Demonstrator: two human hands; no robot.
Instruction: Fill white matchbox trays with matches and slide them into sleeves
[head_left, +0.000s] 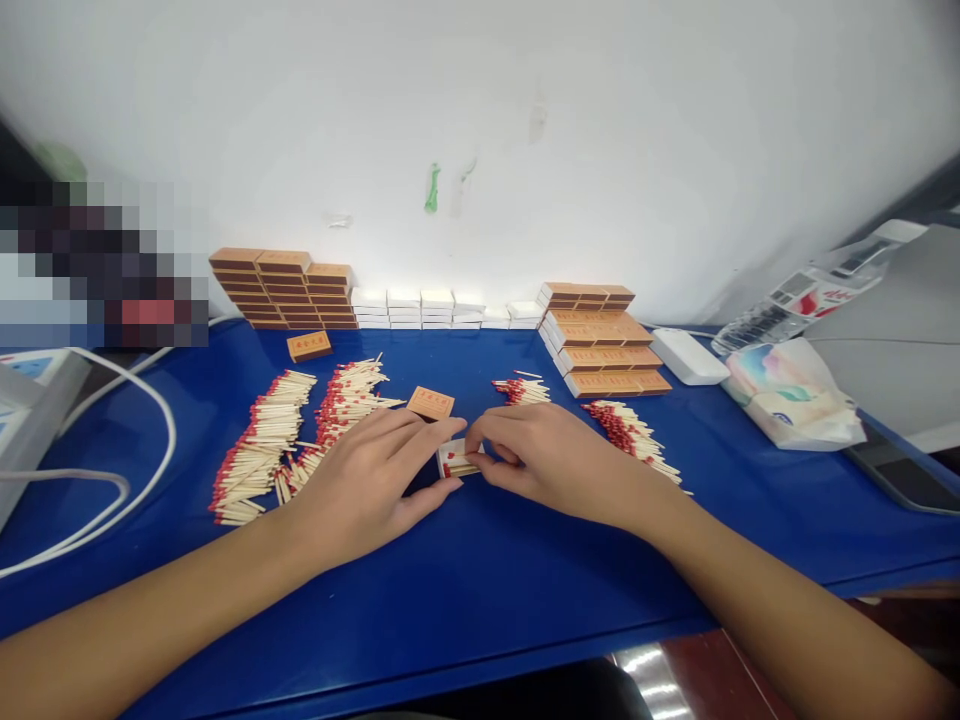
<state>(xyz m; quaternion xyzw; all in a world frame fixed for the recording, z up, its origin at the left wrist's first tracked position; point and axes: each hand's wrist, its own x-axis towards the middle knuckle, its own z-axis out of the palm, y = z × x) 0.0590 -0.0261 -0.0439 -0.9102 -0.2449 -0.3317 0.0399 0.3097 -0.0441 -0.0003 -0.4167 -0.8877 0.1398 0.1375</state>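
Note:
Between my two hands lies a small white matchbox tray (451,464) with a few red-headed matches in it. My left hand (382,465) grips the tray's left end between thumb and index finger. At the tray's right end, my right hand (525,450) has its fingertips pinched together over the matches; what is between them is hidden. Just behind my left fingers sits an orange matchbox sleeve (431,402). Loose matches lie in piles left of my left hand (262,440), behind it (349,400), and beyond my right hand (521,390).
Orange matchboxes (281,290) are stacked at the back left, white trays (420,308) along the wall, and more matchboxes (600,340) at right. A lone matchbox (309,347), a white case (690,357), a tissue pack (795,395), a bottle (817,290) and white cables (169,420) surround the blue table (450,600).

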